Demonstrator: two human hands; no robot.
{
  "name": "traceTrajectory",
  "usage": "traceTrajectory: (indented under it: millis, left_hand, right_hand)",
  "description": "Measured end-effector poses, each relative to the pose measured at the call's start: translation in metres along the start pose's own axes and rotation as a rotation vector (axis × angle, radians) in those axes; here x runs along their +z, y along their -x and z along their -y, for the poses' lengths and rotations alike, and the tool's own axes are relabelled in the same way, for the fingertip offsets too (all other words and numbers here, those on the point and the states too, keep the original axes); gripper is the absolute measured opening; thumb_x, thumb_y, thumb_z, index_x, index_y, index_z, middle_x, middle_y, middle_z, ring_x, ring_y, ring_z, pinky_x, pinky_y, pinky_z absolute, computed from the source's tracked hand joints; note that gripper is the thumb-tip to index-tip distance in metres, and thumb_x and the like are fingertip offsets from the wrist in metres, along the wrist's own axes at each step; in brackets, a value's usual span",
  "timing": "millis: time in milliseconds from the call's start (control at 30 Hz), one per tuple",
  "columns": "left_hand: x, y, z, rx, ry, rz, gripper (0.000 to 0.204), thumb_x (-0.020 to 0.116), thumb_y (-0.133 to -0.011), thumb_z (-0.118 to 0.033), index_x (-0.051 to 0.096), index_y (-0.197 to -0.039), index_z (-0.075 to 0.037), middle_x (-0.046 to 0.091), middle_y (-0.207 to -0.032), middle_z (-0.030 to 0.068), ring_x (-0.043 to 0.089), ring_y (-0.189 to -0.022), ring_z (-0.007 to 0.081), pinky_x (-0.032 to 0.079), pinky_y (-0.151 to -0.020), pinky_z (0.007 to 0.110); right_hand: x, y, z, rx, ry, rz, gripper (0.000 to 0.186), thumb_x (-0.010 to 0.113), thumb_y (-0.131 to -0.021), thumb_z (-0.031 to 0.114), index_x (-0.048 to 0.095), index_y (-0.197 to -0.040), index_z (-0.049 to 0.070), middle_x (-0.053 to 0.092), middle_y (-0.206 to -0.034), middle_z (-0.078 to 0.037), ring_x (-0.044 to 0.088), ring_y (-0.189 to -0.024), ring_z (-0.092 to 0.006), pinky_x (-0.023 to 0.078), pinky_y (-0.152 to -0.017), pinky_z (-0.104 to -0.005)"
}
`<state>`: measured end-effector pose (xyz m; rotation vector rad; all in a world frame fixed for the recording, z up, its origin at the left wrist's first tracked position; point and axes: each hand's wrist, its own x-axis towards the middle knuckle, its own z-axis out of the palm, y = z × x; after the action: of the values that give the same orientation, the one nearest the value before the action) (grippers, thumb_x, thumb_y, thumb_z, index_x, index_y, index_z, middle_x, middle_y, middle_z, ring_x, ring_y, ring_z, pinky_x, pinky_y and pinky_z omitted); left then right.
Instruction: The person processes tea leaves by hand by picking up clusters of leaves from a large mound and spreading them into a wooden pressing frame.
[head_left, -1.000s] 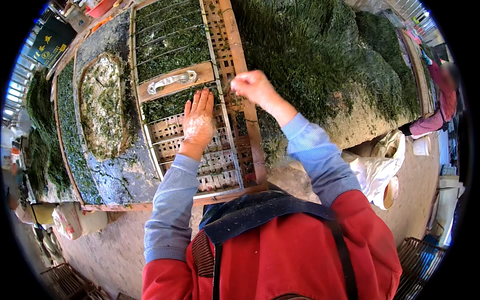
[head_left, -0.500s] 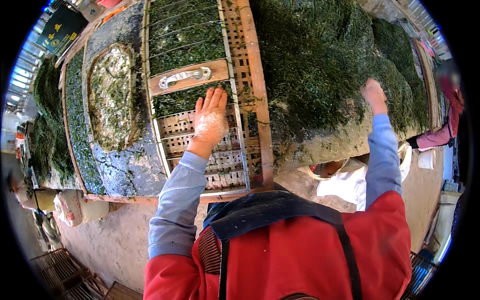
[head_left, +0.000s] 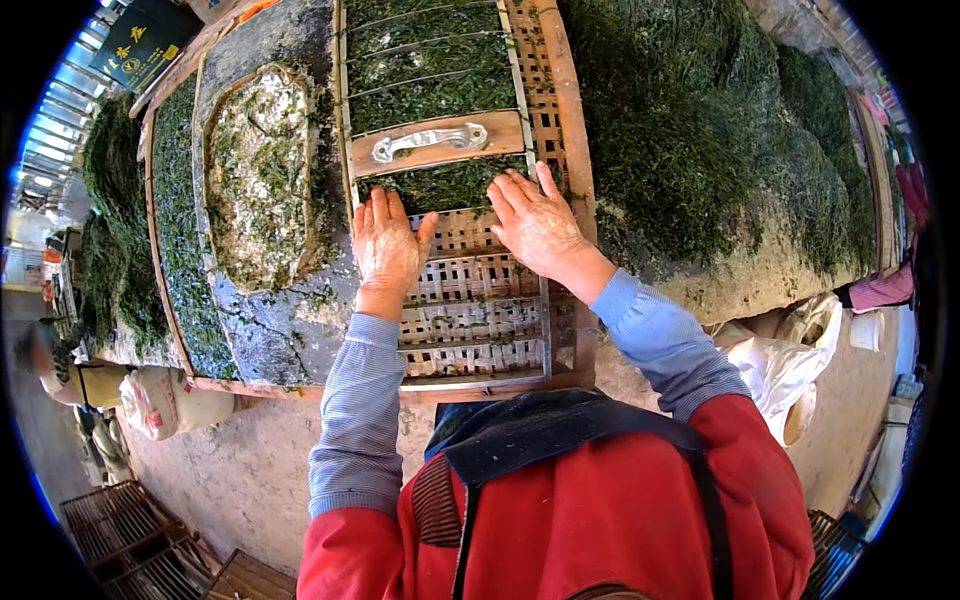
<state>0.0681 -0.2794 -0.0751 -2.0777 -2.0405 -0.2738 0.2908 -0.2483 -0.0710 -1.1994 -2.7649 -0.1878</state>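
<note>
My left hand (head_left: 388,245) lies with its fingers extended and thumb apart on the left end of a narrow band of dark green leafy shreds (head_left: 450,187). On the right end of that band rests my right hand (head_left: 540,225), palm down, fingers spread. Neither hand grips anything. The band lies in a long, narrow frame over a woven bamboo-like lattice (head_left: 472,278), bare nearer to me. Just beyond my fingers, a wooden crossbar with a metal pull handle (head_left: 430,142) spans the frame. Farther off, thin cross strips divide more green shreds (head_left: 435,92).
A large heap of green shreds (head_left: 670,130) covers the surface at right. At left sits a rounded shallow tray (head_left: 258,180) with pale matter and green bits. A wooden edge (head_left: 490,389) runs before me. White sacks (head_left: 785,350) stand below at right; another person's sleeve (head_left: 885,288) shows there.
My right hand has come in from above the right heap, going from closed to spread on the band. My left hand has shifted to the band's left end. The view has swung left.
</note>
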Motion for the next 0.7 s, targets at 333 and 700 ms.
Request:
traceTrajectory:
  millis: [333, 700]
  left_hand:
    - [-0.008, 0.024, 0.038, 0.105, 0.055, -0.079, 0.035, 0.056, -0.084, -0.023, 0.058, -0.113, -0.002, 0.051, -0.126, 0.0073, 0.034, -0.129, 0.0296, 0.021, -0.105, 0.051]
    - [-0.026, 0.048, 0.133, -0.204, 0.039, -0.241, 0.039, 0.069, -0.075, -0.025, 0.062, -0.105, -0.002, 0.056, -0.116, 0.0168, 0.050, -0.107, 0.0334, 0.038, -0.095, 0.042]
  right_hand:
    - [0.001, -0.077, 0.070, -0.137, -0.311, -0.106, 0.040, 0.057, -0.086, 0.025, 0.051, -0.118, 0.001, 0.047, -0.127, -0.013, 0.040, -0.124, -0.0260, 0.029, -0.106, -0.0402]
    - [0.019, -0.081, 0.091, -0.017, -0.253, 0.014, 0.046, 0.045, -0.089, 0.019, 0.041, -0.129, -0.004, 0.035, -0.140, -0.020, 0.027, -0.135, -0.0295, 0.018, -0.110, -0.0525]
